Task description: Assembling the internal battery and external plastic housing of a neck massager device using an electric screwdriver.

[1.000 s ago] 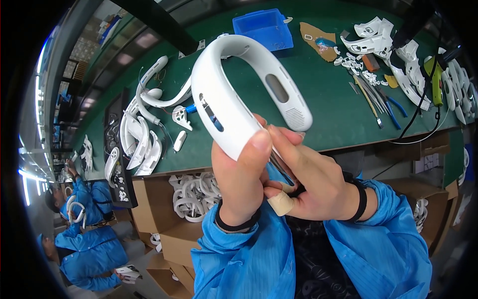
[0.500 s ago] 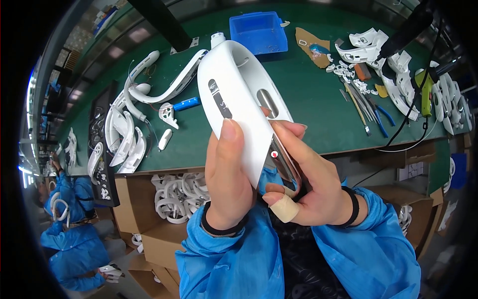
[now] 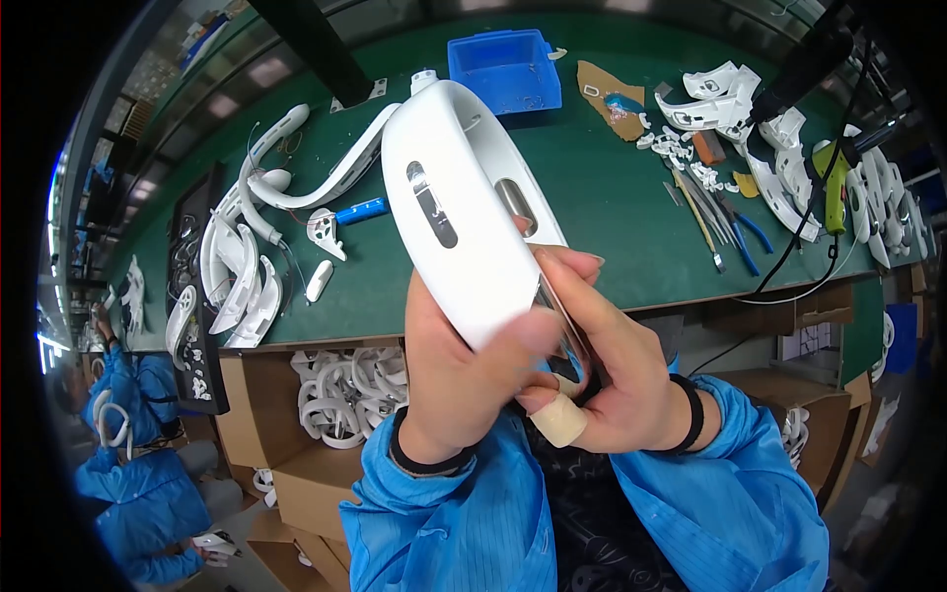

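Both hands hold a white U-shaped neck massager (image 3: pixel 449 207) upright over the bench's front edge. A dark oval button panel shows on its outer face, and a shiny metal pad (image 3: pixel 515 205) on its inner side. My left hand (image 3: pixel 449 365) wraps the lower left of the shell, its blurred thumb laid across the front near the mirrored end. My right hand (image 3: pixel 626 360) grips that mirrored end from the right, fingers behind and thumb below. A beige bandage (image 3: pixel 559 421) covers the right thumb. The fingers behind the shell are hidden.
A blue bin (image 3: pixel 503 74) stands at the back of the green bench (image 3: pixel 612 227). White curved shells (image 3: pixel 247 286) and a blue battery (image 3: pixel 362 211) lie left. Pliers (image 3: pixel 748 232), a brush, a green electric screwdriver (image 3: pixel 834 192) and shell parts lie right. Below are cardboard boxes (image 3: pixel 242 409); people sit far left.
My left thumb has moved from beside the button panel down and right, across the front near the mirrored end. The massager has turned slightly, and the view has shifted a little.
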### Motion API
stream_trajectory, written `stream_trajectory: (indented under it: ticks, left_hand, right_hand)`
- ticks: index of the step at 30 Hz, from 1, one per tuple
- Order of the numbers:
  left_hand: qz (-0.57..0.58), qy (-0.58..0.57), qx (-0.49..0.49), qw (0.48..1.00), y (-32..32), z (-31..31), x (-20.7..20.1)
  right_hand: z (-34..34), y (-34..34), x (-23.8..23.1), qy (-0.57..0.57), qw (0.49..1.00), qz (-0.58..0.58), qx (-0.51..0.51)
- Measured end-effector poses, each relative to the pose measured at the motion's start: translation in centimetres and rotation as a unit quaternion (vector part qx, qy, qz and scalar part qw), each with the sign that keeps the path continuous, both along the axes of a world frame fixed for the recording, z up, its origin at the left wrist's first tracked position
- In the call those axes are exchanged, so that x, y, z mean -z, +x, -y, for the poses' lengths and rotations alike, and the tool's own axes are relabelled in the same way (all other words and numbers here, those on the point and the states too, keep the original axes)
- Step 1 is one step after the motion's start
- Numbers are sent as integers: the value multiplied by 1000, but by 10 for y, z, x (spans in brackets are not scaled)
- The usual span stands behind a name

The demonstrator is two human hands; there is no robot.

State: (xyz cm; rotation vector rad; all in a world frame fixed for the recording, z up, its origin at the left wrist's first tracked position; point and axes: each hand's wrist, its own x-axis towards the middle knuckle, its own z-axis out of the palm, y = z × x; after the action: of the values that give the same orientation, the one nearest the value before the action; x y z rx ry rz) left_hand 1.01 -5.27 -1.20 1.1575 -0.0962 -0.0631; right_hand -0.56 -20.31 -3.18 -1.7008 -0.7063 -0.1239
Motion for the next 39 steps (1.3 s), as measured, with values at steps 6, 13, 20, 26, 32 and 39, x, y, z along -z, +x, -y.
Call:
stream_trajectory:
  ticks: [6,13,20,26,32,39]
  left_hand:
    - [-20,-37,15,999,-1,-8,-6]
    - [-31,-55,34,997,2,-12,-7]
    - [-68,-136,66,986,4,-12,-4]
    - [-93,-251,74,961,7,-12,13]
    - [-20,-320,128,939,14,-11,33]
    - [15,-323,136,936,13,-11,34]
  right_hand:
    - [-7,0,0,-41,994,81,68]
    - [-7,-1,-2,-16,997,57,46]
    - [-1,-3,-4,-15,998,54,40]
    - [-12,1,-13,-53,990,121,51]
    - [-17,1,-12,-84,981,164,58]
    - [-27,4,-4,-26,973,205,105]
